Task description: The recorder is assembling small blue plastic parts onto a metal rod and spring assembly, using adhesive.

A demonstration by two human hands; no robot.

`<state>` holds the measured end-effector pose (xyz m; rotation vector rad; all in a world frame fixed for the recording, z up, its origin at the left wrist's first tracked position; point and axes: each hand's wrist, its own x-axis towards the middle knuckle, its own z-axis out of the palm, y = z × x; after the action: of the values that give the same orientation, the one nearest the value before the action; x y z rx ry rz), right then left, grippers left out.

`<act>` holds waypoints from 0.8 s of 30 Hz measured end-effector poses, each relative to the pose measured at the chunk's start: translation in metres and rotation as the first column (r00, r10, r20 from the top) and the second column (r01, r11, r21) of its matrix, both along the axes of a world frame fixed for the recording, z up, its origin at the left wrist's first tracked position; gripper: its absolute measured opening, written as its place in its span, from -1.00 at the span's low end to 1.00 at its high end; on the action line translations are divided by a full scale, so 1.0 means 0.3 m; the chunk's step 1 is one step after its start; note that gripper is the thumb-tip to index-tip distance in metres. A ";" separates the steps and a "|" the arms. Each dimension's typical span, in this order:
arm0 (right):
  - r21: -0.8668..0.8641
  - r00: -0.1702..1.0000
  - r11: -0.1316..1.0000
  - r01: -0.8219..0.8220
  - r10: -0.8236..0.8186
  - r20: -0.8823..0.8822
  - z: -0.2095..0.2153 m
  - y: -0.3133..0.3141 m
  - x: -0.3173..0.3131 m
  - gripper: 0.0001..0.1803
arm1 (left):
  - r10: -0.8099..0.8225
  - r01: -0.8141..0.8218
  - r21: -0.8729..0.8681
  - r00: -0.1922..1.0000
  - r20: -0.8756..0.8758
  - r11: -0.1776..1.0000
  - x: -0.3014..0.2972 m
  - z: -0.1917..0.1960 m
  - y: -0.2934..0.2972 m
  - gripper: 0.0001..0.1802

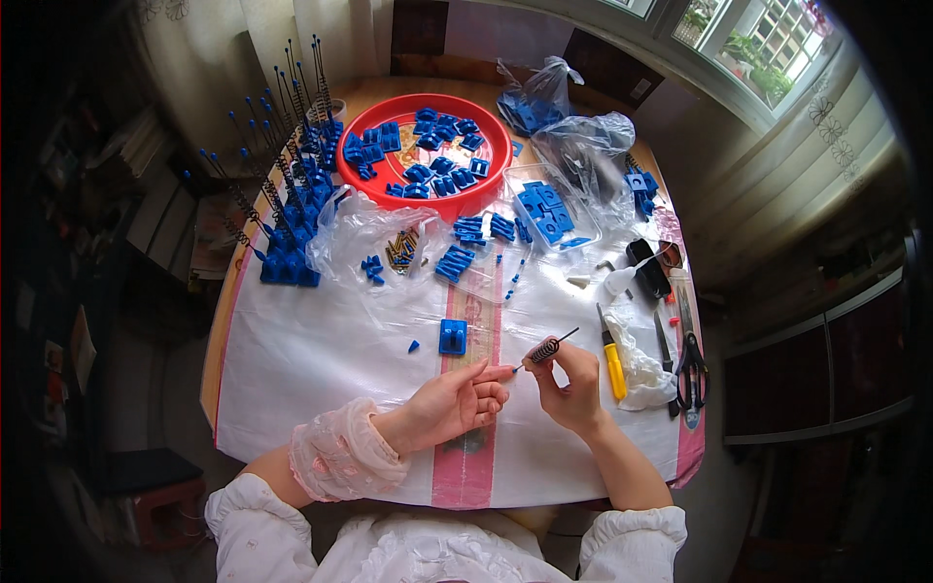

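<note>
My right hand [571,386] pinches a black coil spring [544,351] with a thin dark rod running through it. The rod's lower end, with a small blue bit on it, meets the index fingertip of my left hand [455,394]. That hand is palm up, its index finger stretched out and the others loosely curled, with nothing visible in it. Just beyond it lies a blue square base [453,337] with a raised middle. To the left of the base is a small blue pointed piece [414,346].
A red round tray [428,201] holds blue parts. Blue bases with upright springs [289,269] stand at far left. Brass-coloured pieces [401,251] lie on a plastic bag. On the right are a yellow-handled screwdriver [614,369], scissors [692,374] and a clear box [583,216] of blue plates.
</note>
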<state>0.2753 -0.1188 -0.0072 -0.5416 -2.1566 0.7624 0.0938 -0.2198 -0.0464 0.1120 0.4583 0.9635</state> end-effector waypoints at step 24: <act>0.011 1.000 1.000 -0.001 0.001 -0.013 -0.009 0.003 0.000 -0.84 | 0.001 -0.001 -0.003 1.000 -0.020 1.000 0.002 0.009 0.000 -0.44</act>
<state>0.2754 -0.1178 -0.0098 -0.5285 -2.1482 0.7526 0.0945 -0.2198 -0.0436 0.1187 0.4780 0.9629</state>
